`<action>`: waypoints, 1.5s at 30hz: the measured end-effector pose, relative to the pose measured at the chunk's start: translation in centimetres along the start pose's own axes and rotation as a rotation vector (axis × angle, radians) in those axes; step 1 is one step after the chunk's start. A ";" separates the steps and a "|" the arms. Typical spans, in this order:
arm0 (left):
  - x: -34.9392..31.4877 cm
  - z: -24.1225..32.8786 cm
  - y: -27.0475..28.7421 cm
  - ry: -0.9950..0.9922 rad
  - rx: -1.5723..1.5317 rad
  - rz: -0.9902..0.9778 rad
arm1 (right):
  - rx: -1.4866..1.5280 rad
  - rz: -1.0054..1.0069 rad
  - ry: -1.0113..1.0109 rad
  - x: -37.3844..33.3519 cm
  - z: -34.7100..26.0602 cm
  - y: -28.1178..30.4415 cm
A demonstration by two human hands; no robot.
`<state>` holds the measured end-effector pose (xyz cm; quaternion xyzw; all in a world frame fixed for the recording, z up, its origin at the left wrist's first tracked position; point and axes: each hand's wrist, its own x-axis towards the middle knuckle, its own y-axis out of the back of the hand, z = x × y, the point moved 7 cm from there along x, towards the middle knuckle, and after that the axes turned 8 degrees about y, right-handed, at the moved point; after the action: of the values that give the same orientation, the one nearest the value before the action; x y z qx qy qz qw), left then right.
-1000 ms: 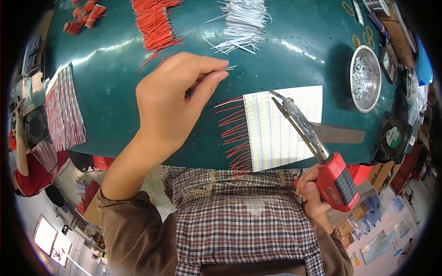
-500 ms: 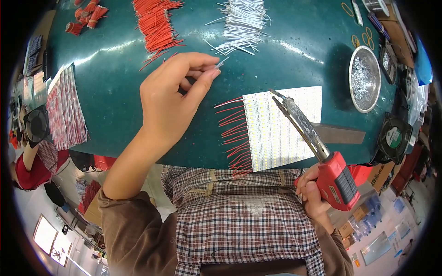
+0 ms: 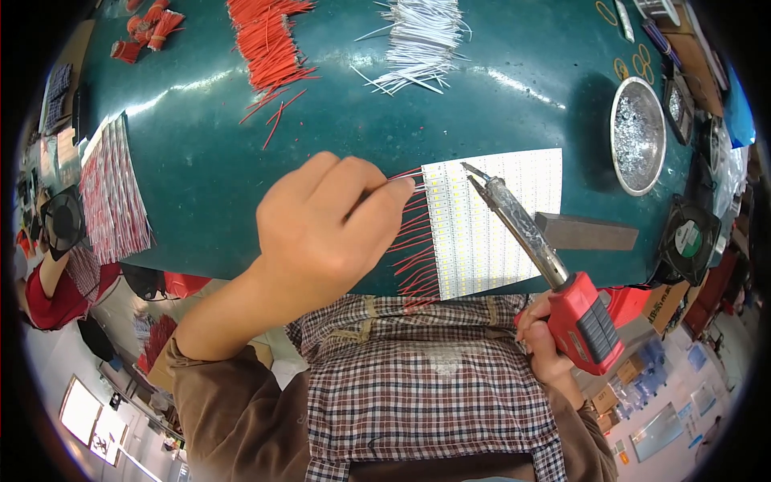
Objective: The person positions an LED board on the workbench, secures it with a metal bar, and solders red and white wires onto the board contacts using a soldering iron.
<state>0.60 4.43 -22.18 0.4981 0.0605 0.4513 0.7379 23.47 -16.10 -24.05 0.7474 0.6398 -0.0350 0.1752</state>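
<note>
My left hand [image 3: 325, 221] is closed in a pinch at the upper left edge of a white LED strip panel [image 3: 494, 229]. Between its fingertips is a thin white wire [image 3: 419, 189], mostly hidden by the thumb. Red wires [image 3: 414, 241] stick out leftward from that same edge, partly behind the hand. My right hand [image 3: 548, 349] grips the red handle of a soldering iron [image 3: 590, 325]. The iron's dark tip hovers over or touches the panel's upper part; I cannot tell which. A grey metal bar [image 3: 590, 233] lies against the panel's right side.
Red wires [image 3: 269, 48] and white wires [image 3: 422, 40] lie piled at the table's far side. A metal bowl [image 3: 637, 180] with silvery bits stands right, near a fan [image 3: 687, 241]. Wired strips [image 3: 119, 197] lie left. Another person's red sleeve [image 3: 50, 299] shows beyond.
My left hand has come from beside the white pile toward me and right, to the panel's edge, carrying the white wire. The iron's tip has shifted slightly left.
</note>
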 end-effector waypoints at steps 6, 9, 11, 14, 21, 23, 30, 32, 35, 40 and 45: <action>-0.5 0.2 -1.0 0.006 0.054 -0.024 | -0.232 -0.057 -0.006 -0.6 1.2 -0.2; -0.5 0.2 -1.0 0.007 0.067 -0.011 | -0.261 -0.048 -0.011 -0.3 0.8 -0.4; -0.5 0.2 -1.1 -0.001 0.056 -0.012 | -0.217 -0.049 -0.013 0.2 0.6 -0.7; -0.6 0.1 -1.0 -0.001 0.061 -0.014 | -0.253 -0.074 0.005 0.2 0.8 -0.8; -0.7 0.2 -1.1 0.000 0.070 -0.015 | -0.245 -0.102 0.012 0.1 1.2 -0.8; -0.7 0.2 -1.1 -0.001 0.069 -0.020 | -0.231 -0.093 -0.008 0.0 1.4 -0.8; -0.8 0.2 -1.1 0.005 0.059 -0.019 | -0.232 -0.103 0.016 0.1 1.1 -0.4; -0.8 0.2 -1.1 0.005 0.063 -0.021 | -0.144 -0.065 -0.017 0.1 0.9 -0.3; -0.7 0.3 -1.1 0.011 0.076 -0.013 | -0.184 -0.057 0.023 -0.2 1.2 -0.3; -0.3 1.1 -0.2 0.036 0.040 -0.016 | -0.197 -0.081 -0.028 -0.4 0.9 0.2; -0.5 1.0 -0.9 0.025 0.096 -0.057 | -0.184 -0.016 -0.036 -0.7 1.0 0.2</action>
<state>1.41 3.27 -22.55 0.5254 0.1054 0.4327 0.7250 23.71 -17.12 -24.75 0.7222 0.6431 0.0089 0.2544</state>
